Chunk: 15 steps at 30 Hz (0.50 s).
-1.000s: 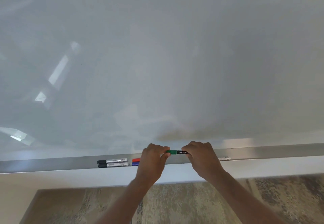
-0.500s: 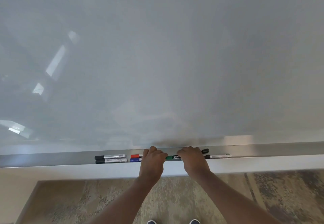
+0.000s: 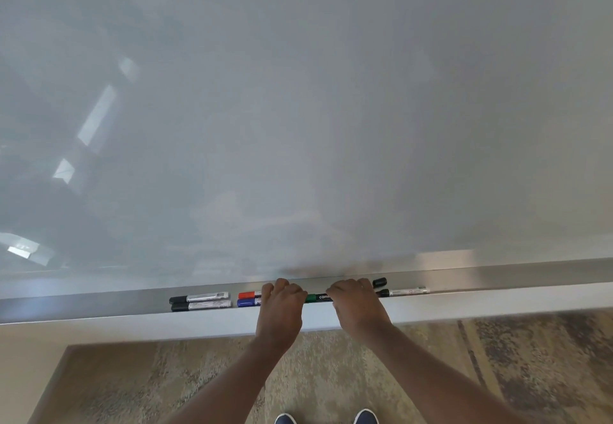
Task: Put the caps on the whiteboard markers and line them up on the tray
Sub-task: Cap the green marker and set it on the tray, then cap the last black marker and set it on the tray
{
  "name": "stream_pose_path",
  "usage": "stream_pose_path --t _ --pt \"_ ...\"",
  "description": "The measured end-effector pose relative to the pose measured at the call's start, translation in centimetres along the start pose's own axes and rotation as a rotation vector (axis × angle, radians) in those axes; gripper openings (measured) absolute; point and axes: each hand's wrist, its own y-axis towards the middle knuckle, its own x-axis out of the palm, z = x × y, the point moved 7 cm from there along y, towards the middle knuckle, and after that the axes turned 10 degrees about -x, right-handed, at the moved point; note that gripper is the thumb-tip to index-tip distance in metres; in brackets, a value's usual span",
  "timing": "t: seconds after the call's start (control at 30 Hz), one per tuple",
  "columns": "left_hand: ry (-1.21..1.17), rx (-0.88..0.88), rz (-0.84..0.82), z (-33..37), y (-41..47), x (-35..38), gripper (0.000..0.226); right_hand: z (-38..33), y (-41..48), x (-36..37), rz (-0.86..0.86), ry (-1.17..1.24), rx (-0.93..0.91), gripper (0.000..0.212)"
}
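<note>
A green-capped marker (image 3: 317,297) lies level with the metal tray (image 3: 99,306), held at both ends: my left hand (image 3: 282,304) grips its green cap end, my right hand (image 3: 356,304) its dark barrel. Two black-capped markers (image 3: 200,301) lie side by side at the tray's left. A red marker (image 3: 249,294) and a blue marker (image 3: 248,302) sit just left of my left hand, partly hidden by it. To the right of my right hand lie a loose black cap (image 3: 379,281) and a white-barrelled marker (image 3: 406,291).
The large whiteboard (image 3: 298,108) fills the view above the tray. Below the tray runs a white ledge (image 3: 132,322), then patterned carpet (image 3: 497,374). My shoes (image 3: 326,418) show at the bottom edge.
Both hands have lowered the green marker from just above the tray down onto it. The loose black cap and white marker on the right came into view.
</note>
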Motion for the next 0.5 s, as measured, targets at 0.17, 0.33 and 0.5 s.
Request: stream_pose_path --t 0.17,0.33,0.5 --pt "-0.019 -0.017 0.023 1.2 0.2 -0.8 0.033 1.3 -1.8 -2.1 0.159 0.079 0.015 0.024" --pt "-0.065 0.006 0.055 3.8 0.6 -1.5 0.032 6.6 -5.0 -3.6 0.234 0.084 0.124 0.015" --pt "-0.119 -0.001 0.059 6.8 1.3 -1.8 0.034 12.0 -7.8 -3.3 0.086 0.084 0.218 0.031"
